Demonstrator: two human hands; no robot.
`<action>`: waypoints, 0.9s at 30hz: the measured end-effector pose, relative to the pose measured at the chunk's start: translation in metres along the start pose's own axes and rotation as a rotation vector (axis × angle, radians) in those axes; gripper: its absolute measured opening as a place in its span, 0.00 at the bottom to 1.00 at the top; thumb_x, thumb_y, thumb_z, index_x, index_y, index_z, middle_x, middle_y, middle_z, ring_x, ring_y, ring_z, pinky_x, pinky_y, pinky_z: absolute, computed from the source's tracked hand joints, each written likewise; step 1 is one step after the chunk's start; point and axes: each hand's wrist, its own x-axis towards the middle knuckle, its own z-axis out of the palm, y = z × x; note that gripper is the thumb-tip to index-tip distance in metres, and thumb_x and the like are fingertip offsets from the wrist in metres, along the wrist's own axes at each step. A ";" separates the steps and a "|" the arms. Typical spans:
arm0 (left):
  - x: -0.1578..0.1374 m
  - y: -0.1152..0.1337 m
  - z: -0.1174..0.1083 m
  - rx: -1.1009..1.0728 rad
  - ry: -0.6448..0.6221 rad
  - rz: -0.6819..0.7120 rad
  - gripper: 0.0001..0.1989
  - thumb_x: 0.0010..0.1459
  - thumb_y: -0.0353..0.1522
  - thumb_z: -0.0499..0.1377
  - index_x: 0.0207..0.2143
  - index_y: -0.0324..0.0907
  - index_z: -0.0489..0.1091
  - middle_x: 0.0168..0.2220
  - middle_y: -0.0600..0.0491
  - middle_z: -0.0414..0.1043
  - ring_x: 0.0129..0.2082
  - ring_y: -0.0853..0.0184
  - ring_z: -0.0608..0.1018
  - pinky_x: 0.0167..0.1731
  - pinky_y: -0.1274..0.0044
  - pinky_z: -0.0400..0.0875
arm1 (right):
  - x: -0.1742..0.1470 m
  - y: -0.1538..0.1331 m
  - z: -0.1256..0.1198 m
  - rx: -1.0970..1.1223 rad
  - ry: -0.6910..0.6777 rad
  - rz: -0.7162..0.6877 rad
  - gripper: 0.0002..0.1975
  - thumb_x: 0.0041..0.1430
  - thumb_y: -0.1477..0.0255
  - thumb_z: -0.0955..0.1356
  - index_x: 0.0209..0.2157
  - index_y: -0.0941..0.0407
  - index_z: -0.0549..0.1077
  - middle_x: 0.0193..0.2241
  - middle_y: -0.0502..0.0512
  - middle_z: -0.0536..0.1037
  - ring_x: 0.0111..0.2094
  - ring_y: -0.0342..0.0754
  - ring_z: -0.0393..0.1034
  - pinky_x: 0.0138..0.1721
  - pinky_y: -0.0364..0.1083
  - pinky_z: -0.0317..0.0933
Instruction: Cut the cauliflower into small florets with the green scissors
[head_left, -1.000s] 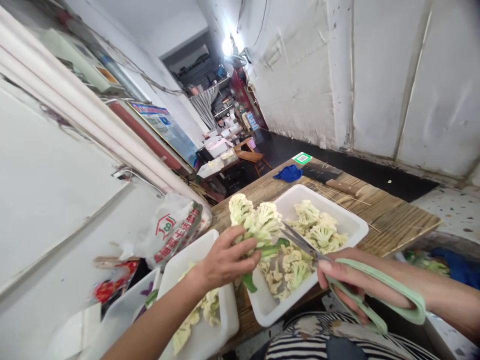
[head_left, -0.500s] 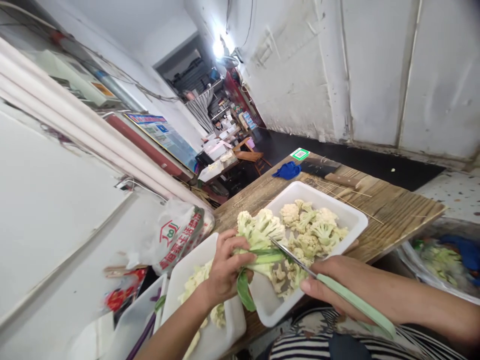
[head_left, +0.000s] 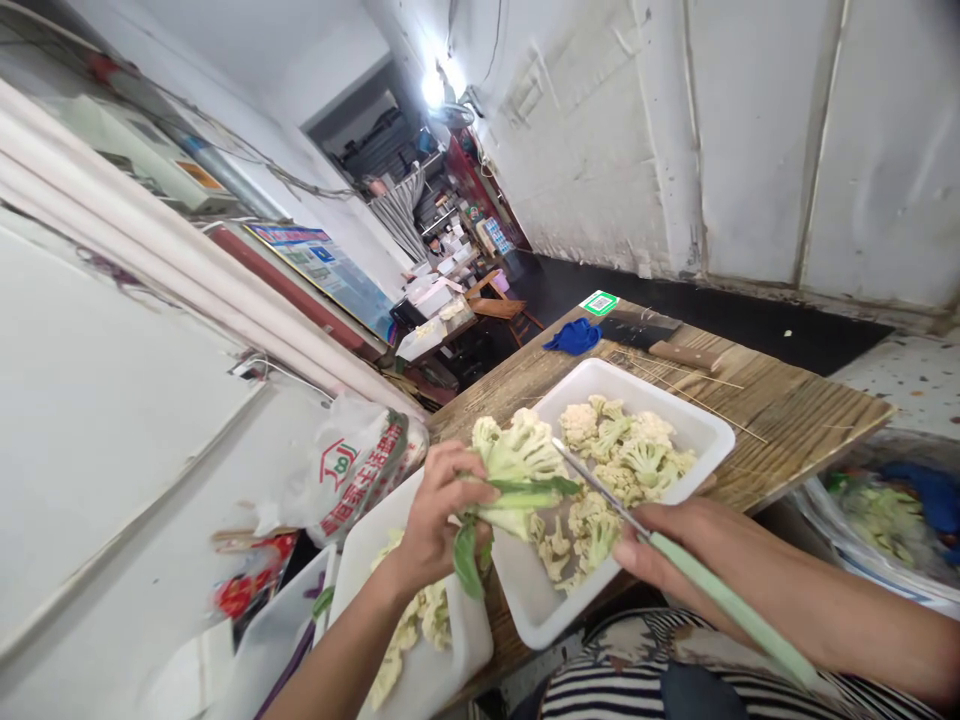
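cauliflower piece (head_left: 517,462) is held above the near edge of the white tray (head_left: 705,428), over the wooden table (head_left: 795,420). left hand (head_left: 435,515) is closed around its green stalk, fingers wrapped, a loose leaf hanging below. right hand (head_left: 675,545) is closed around the pale green handles of the scissors (head_left: 600,490); the blades look nearly together, tip lying against the stalk side of the floret.

cut florets (head_left: 630,455) lie in the tray; a second tray (head_left: 420,640), just beside it on the left, holds more pieces.

risks, as judged:
- blade tip sits close to the left fingertips; a slip on the wet stalk could nick them.
- the near tray overhangs the table edge toward the lap; pressure on its rim could tip it.
- a cut piece could fall between the two trays rather than into one.
- cleaver (head_left: 652,345) at the far side lies well apart, no concern.
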 end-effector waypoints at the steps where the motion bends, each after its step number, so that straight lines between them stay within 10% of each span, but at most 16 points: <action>1: 0.002 -0.001 -0.003 -0.008 -0.048 0.029 0.07 0.59 0.37 0.57 0.37 0.44 0.70 0.37 0.49 0.68 0.44 0.61 0.68 0.47 0.63 0.65 | 0.003 0.000 -0.005 0.011 0.045 -0.014 0.21 0.64 0.54 0.60 0.27 0.55 0.68 0.23 0.53 0.74 0.26 0.49 0.68 0.28 0.45 0.59; 6: 0.008 0.009 -0.011 0.003 -0.215 0.153 0.08 0.60 0.36 0.56 0.39 0.44 0.71 0.38 0.48 0.69 0.46 0.60 0.68 0.49 0.63 0.64 | 0.038 -0.004 -0.031 -0.063 0.360 -0.082 0.19 0.59 0.53 0.66 0.35 0.56 0.72 0.25 0.51 0.71 0.28 0.47 0.65 0.31 0.44 0.59; 14: 0.011 0.025 -0.014 -0.042 -0.265 0.201 0.08 0.61 0.35 0.56 0.39 0.43 0.72 0.38 0.47 0.70 0.48 0.59 0.67 0.50 0.62 0.63 | 0.091 -0.016 -0.015 0.362 0.049 0.138 0.17 0.50 0.61 0.71 0.17 0.56 0.66 0.11 0.47 0.66 0.15 0.44 0.62 0.17 0.41 0.53; 21: -0.003 0.000 -0.003 -0.372 -0.018 -0.253 0.08 0.55 0.35 0.60 0.38 0.43 0.69 0.38 0.49 0.67 0.41 0.63 0.72 0.42 0.69 0.68 | 0.110 -0.005 -0.020 0.732 0.119 0.272 0.15 0.60 0.62 0.62 0.23 0.55 0.64 0.14 0.49 0.67 0.14 0.43 0.62 0.19 0.43 0.64; 27: -0.002 0.001 0.004 -0.763 0.171 -0.988 0.17 0.43 0.28 0.61 0.39 0.42 0.67 0.33 0.54 0.70 0.29 0.69 0.73 0.28 0.79 0.68 | 0.116 0.016 -0.025 0.766 0.111 0.414 0.20 0.59 0.52 0.64 0.27 0.55 0.63 0.13 0.47 0.67 0.13 0.43 0.62 0.18 0.43 0.64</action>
